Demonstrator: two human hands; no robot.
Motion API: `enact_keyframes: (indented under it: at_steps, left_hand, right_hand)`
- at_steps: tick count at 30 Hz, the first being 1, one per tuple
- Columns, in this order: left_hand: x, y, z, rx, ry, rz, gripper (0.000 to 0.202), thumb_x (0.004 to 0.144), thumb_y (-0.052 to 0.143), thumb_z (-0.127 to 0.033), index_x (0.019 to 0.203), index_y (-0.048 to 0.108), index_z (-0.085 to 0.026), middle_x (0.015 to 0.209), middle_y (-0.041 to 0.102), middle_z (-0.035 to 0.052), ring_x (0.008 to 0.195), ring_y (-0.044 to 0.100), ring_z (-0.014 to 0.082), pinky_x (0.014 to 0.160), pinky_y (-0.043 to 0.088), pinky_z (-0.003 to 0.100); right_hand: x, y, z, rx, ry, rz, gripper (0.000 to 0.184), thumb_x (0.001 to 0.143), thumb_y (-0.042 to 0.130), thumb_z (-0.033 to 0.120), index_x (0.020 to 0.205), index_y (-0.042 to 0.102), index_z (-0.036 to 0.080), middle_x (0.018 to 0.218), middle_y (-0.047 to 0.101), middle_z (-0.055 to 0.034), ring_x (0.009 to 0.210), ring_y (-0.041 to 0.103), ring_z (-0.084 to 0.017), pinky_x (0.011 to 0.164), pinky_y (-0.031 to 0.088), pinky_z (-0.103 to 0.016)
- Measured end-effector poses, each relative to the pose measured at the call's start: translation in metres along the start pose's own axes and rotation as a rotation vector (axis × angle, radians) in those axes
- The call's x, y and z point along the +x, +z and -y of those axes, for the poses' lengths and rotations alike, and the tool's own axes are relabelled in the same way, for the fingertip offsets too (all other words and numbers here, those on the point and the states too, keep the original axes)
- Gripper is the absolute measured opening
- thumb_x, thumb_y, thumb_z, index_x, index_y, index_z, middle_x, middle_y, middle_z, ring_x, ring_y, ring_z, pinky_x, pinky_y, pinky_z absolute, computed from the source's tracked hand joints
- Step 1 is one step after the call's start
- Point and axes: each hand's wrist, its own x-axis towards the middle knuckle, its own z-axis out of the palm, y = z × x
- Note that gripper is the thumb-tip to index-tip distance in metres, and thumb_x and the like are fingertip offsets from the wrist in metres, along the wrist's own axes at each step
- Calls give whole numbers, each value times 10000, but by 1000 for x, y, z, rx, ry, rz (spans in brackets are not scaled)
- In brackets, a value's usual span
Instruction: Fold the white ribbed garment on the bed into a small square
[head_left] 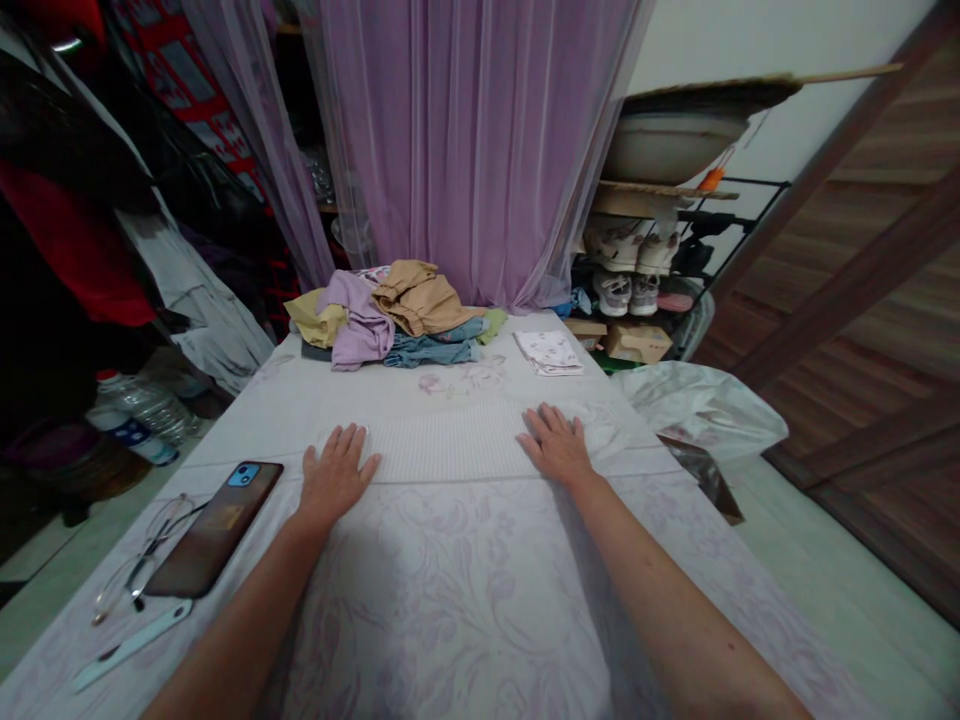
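A white ribbed garment (450, 442) lies flat across the bed or table, stretched sideways between my hands. My left hand (337, 475) rests palm down on its left end, fingers spread. On its right part lies my right hand (555, 442), also flat with fingers apart. To the right of that hand the white cloth bunches a little. Beyond it sits a folded white cloth with a small print (549, 353). Further back is a heap of crumpled clothes, with a tan garment (420, 297), a lilac one (360, 322) and a blue one (435, 343).
At the left edge lie a phone (217, 530), eyeglasses (150, 545) and a pale blue-green handled tool (135, 645). A purple curtain (480, 150) hangs behind. On the right stand a shoe rack with shoes (615, 293) and a white plastic bag (705, 410). Plastic bottles (142, 420) stand left.
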Motion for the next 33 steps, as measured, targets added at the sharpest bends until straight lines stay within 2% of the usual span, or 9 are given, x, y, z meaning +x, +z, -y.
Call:
enact_keyframes:
  at_steps: [3, 5, 11, 16, 21, 24, 26, 30, 33]
  left_hand:
    - [1, 0, 1, 20, -5, 15, 543, 965, 332, -430, 1432, 479, -197, 1527, 427, 145, 1422, 358, 326, 1077, 316, 660]
    - [1, 0, 1, 35, -5, 20, 545, 965, 329, -430, 1438, 471, -200, 1531, 421, 144, 1425, 353, 322, 1081, 311, 657]
    - [1, -5, -1, 34, -8, 56, 548, 967, 328, -422, 1445, 457, -189, 1540, 406, 149, 1433, 341, 325, 1085, 303, 661]
    - [2, -4, -1, 10, -9, 34, 544, 958, 344, -429, 1437, 470, -205, 1522, 432, 156, 1429, 349, 337, 1083, 302, 664]
    - [0, -3, -2, 2, -9, 12, 548, 956, 345, -425, 1433, 473, -189, 1516, 437, 167, 1422, 363, 337, 1083, 310, 654]
    - [-2, -1, -1, -13, -19, -81, 559, 950, 366, -425, 1421, 486, -149, 1536, 396, 188, 1430, 340, 355, 1101, 286, 647]
    - [-4, 0, 0, -34, 3, -146, 544, 945, 380, -416, 1393, 519, -141, 1532, 403, 186, 1436, 328, 360, 1128, 258, 631]
    - [-8, 5, 2, -124, 161, -54, 491, 960, 358, -377, 1342, 570, -154, 1426, 550, 151, 1369, 451, 289, 1146, 333, 501]
    - [-13, 11, -1, -147, 198, -21, 520, 966, 370, -406, 1380, 532, -137, 1452, 524, 152, 1374, 449, 276, 1139, 359, 463]
  right_hand:
    - [-3, 3, -30, -34, 92, 29, 571, 1000, 296, 483, 1496, 388, 217, 1589, 310, -139, 1456, 263, -293, 1140, 194, -572]
    - [-4, 4, -41, -32, 108, 47, 581, 999, 282, 491, 1500, 383, 215, 1588, 313, -136, 1454, 269, -290, 1138, 209, -561]
    - [-3, 5, -43, -7, 101, 34, 585, 990, 279, 491, 1488, 399, 208, 1573, 339, -140, 1442, 279, -302, 1123, 222, -583]
    - [-10, 5, -18, 46, 47, -60, 575, 985, 294, 469, 1492, 393, 217, 1578, 332, -140, 1446, 267, -302, 1124, 201, -597]
    - [-22, 3, 8, 64, 25, 19, 559, 994, 287, 473, 1480, 415, 228, 1578, 341, -122, 1452, 273, -282, 1138, 176, -585]
    - [-27, 0, 23, 81, 23, -19, 550, 998, 301, 440, 1491, 398, 214, 1583, 328, -130, 1459, 263, -284, 1138, 199, -568]
    - [-30, 0, 38, 109, -36, -48, 549, 1000, 302, 428, 1501, 383, 219, 1590, 313, -123, 1464, 254, -278, 1147, 198, -553]
    - [-36, 6, 71, 175, -183, -15, 524, 997, 324, 445, 1472, 428, 250, 1577, 350, -98, 1449, 288, -266, 1152, 186, -554]
    - [-39, 10, 81, 184, -195, -12, 496, 996, 331, 434, 1437, 478, 261, 1554, 392, -92, 1435, 317, -265, 1148, 188, -564]
